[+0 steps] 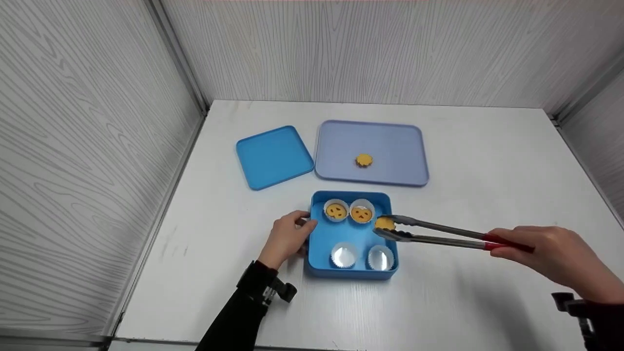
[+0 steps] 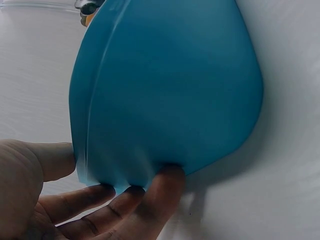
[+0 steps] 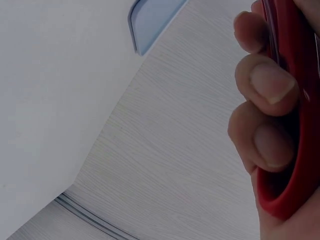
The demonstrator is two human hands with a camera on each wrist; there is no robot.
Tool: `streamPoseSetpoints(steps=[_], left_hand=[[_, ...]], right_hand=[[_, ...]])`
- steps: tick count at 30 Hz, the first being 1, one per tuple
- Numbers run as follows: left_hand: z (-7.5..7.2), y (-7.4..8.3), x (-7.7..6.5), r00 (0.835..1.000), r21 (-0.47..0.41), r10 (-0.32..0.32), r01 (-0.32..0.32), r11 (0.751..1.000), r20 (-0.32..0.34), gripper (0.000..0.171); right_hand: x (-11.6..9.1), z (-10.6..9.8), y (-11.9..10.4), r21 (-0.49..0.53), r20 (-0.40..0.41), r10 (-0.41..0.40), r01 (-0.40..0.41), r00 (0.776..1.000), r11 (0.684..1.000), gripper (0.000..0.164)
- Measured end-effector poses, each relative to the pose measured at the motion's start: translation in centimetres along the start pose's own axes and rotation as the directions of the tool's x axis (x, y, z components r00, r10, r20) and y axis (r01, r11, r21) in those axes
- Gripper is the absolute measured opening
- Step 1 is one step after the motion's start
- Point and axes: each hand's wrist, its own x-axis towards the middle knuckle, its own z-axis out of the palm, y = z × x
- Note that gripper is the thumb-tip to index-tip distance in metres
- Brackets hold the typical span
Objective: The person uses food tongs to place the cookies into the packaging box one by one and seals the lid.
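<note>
Inside the open blue box (image 1: 321, 243), two white paper cups each hold a yellow cookie, a left cookie (image 1: 336, 211) and a right cookie (image 1: 361, 214), both with dark marks. Nearer the front are two empty cups, one left (image 1: 344, 255) and one right (image 1: 380, 258). My right hand (image 1: 551, 251) grips the red handles (image 3: 295, 165) of metal tongs (image 1: 441, 234). Between the tong tips, over the box's right rim, is another yellow cookie (image 1: 385, 223). My left hand (image 1: 287, 236) holds the box's left wall, thumb at the rim and fingertips (image 2: 167, 182) against the outside.
A pale lavender tray (image 1: 399, 146) lies behind the box, bearing one scalloped yellow cookie (image 1: 364, 160). To its left lies a flat blue lid (image 1: 274, 157). Grey wood-grain panels (image 1: 341, 53) stand at the back and sides of the white table (image 1: 224, 282).
</note>
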Motion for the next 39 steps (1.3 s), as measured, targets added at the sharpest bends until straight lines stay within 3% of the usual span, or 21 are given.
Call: streamPoseSetpoints(steps=[12,22,31,39], left_hand=[[0.0,0.1,0.0,1.0,0.01,-0.019,0.019,1.0,-0.006,0.046],[-0.1,0.2,0.0,1.0,-0.012,-0.021,0.021,1.0,0.006,0.046],[0.0,-0.1,-0.1,0.999,0.01,0.036,-0.036,0.999,-0.008,0.047],[0.0,-0.1,0.1,1.0,0.016,0.012,-0.012,1.0,-0.011,0.048]], right_hand=[[-0.5,-1.0,-0.5,0.032,0.079,0.002,-0.005,0.997,0.999,0.044],[-0.5,-1.6,-1.0,0.089,0.189,0.077,-0.095,0.979,0.991,0.028],[-0.6,-1.4,-1.0,0.068,0.199,0.094,-0.11,0.976,0.992,0.027],[-0.1,-1.8,-1.2,0.047,0.238,0.088,-0.102,0.967,0.994,0.028]])
